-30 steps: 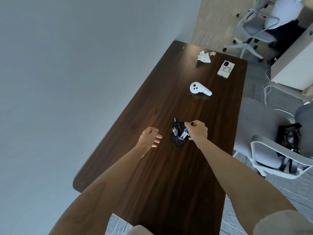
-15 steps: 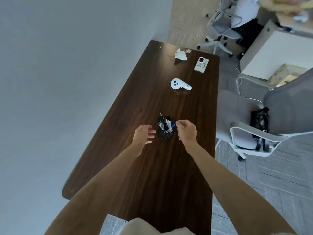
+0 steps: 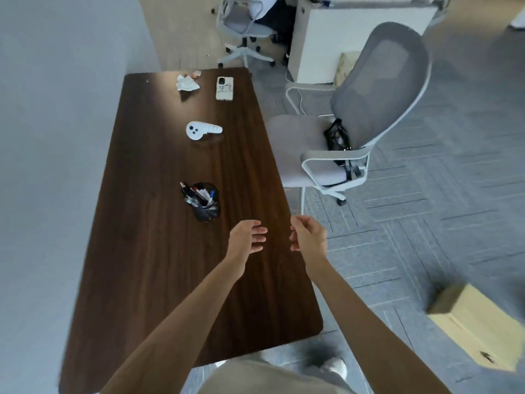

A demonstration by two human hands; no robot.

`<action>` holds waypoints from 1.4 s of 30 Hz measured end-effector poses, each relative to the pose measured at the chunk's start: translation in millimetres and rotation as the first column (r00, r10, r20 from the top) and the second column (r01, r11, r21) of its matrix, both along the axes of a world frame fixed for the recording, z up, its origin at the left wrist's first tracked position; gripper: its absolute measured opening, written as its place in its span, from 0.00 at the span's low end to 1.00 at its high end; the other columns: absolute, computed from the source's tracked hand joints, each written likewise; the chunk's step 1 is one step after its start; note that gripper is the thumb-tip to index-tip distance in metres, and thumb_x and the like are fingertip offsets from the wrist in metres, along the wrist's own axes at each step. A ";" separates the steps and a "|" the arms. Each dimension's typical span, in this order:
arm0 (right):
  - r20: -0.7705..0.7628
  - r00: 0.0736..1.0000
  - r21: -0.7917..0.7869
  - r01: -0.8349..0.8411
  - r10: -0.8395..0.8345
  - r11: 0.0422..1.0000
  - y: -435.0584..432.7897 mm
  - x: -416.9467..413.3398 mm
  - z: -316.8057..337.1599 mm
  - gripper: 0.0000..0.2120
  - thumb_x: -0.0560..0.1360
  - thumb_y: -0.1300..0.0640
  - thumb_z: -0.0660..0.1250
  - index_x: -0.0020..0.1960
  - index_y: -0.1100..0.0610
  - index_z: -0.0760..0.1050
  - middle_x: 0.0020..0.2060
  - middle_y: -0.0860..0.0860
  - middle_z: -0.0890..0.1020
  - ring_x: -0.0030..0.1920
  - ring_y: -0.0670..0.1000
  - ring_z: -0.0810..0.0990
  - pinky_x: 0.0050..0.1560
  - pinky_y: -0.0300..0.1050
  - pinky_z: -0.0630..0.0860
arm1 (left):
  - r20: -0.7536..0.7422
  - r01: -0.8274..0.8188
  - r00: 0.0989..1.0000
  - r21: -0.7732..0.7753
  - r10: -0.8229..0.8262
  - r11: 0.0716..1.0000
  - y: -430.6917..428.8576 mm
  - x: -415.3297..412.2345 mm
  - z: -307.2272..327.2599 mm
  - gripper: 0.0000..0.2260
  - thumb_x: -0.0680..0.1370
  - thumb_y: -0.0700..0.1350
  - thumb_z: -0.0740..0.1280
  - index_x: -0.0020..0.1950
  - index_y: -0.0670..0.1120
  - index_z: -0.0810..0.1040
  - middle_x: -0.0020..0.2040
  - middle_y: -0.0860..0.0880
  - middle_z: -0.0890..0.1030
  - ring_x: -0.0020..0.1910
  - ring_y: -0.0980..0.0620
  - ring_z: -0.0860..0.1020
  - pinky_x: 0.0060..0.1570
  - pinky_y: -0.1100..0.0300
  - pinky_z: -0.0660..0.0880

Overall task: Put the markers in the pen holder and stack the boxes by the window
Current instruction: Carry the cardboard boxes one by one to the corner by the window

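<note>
On the left we see the table (image 3: 159, 251). On it the holder (image 3: 206, 206) stands upright with the markers (image 3: 199, 193) inside. Farther back lie a controller (image 3: 202, 131), a tissue (image 3: 186, 83) and a phone (image 3: 224, 88). Our left hand (image 3: 246, 236) is over the table near the holder, fingers loosely spread, holding nothing. Our right hand (image 3: 308, 236) is over the table edge, half curled and empty. A chair (image 3: 366, 115) follows, then a box (image 3: 480, 328) on the floor at far right.
</note>
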State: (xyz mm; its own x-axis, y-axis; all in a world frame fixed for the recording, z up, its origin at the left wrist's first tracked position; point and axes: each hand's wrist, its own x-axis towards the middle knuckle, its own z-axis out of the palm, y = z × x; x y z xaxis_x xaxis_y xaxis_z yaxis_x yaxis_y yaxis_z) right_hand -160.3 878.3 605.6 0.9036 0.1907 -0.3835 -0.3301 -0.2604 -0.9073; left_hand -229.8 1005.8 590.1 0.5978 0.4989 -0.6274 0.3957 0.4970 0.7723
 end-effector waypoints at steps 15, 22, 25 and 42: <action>-0.188 0.888 0.232 0.455 -0.419 0.860 -348.0 32.0 -15.9 0.07 0.80 0.56 0.66 0.49 0.60 0.79 0.38 0.52 0.82 0.41 0.51 0.84 0.48 0.48 0.81 | -0.094 0.462 0.887 0.117 -0.453 0.879 -324.9 110.4 -21.3 0.10 0.83 0.44 0.57 0.54 0.44 0.78 0.47 0.47 0.84 0.41 0.50 0.80 0.44 0.55 0.78; -0.184 0.745 0.178 0.667 -0.641 0.724 -510.9 40.8 -16.6 0.07 0.80 0.56 0.65 0.49 0.59 0.78 0.40 0.54 0.83 0.42 0.51 0.83 0.46 0.45 0.79 | -0.073 0.709 0.704 0.131 -0.706 0.693 -489.5 164.1 -23.4 0.09 0.82 0.44 0.60 0.54 0.44 0.79 0.45 0.48 0.84 0.41 0.50 0.81 0.45 0.54 0.78; -0.174 0.678 0.167 0.735 -0.714 0.657 -564.9 45.6 -17.3 0.07 0.80 0.56 0.64 0.49 0.59 0.78 0.41 0.54 0.83 0.42 0.51 0.83 0.46 0.47 0.79 | -0.069 0.786 0.613 0.144 -0.787 0.600 -545.4 185.6 -27.1 0.09 0.82 0.44 0.60 0.55 0.44 0.79 0.46 0.48 0.85 0.41 0.50 0.81 0.43 0.56 0.77; -0.306 0.220 -0.037 0.970 -0.926 0.242 -751.4 176.9 -77.9 0.09 0.81 0.56 0.64 0.52 0.60 0.79 0.42 0.54 0.83 0.42 0.51 0.83 0.43 0.45 0.79 | -0.182 0.981 0.173 0.119 -0.968 0.152 -770.9 375.4 -80.1 0.09 0.83 0.43 0.57 0.50 0.45 0.76 0.43 0.48 0.83 0.35 0.52 0.79 0.35 0.60 0.73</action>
State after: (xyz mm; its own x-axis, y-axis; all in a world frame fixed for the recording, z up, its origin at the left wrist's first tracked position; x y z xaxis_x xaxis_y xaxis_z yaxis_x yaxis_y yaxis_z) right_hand 16.6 126.9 527.6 0.3423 -0.6804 -0.6480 -0.4230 0.5042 -0.7529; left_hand 145.6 234.9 510.1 0.6477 -0.3778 -0.6616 0.4881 -0.4611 0.7411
